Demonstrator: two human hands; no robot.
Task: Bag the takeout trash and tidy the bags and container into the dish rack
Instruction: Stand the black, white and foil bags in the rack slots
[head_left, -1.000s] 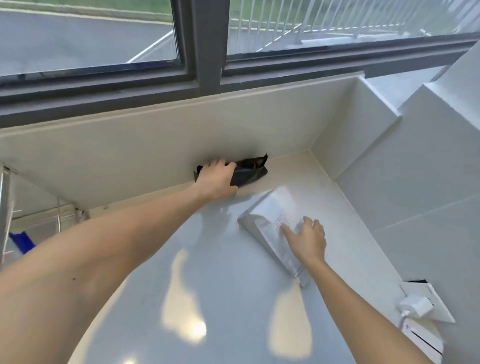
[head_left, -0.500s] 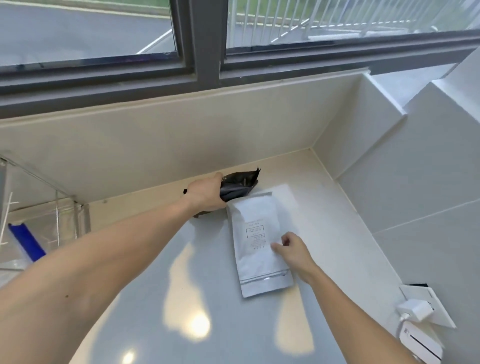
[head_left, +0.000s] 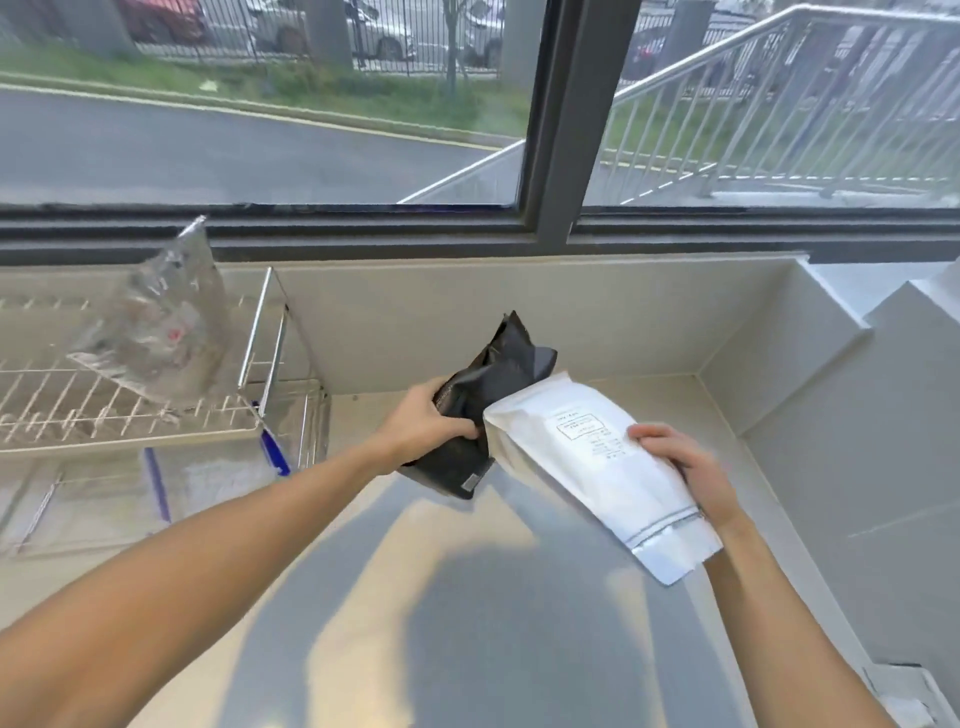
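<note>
Now carry both across. Left hand (head_left: 423, 426) clamped round black bag (head_left: 483, 410), right hand (head_left: 680, 467) gripping white pouch (head_left: 587, 467), both lifted off bench (head_left: 467, 623). Swing toward dish rack (head_left: 156, 415), left of left hand; keep bags upright, set beside clear bag (head_left: 156, 327).

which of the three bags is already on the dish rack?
The clear plastic bag, on the dish rack upper shelf. The black bag and white bag are both in hand.

- You have two opaque pouches: one crinkled black foil pouch (head_left: 485, 410), one white labelled pouch (head_left: 597, 467).
- One clear plastic bag (head_left: 156, 332).
- One wire dish rack (head_left: 260, 332).
</note>
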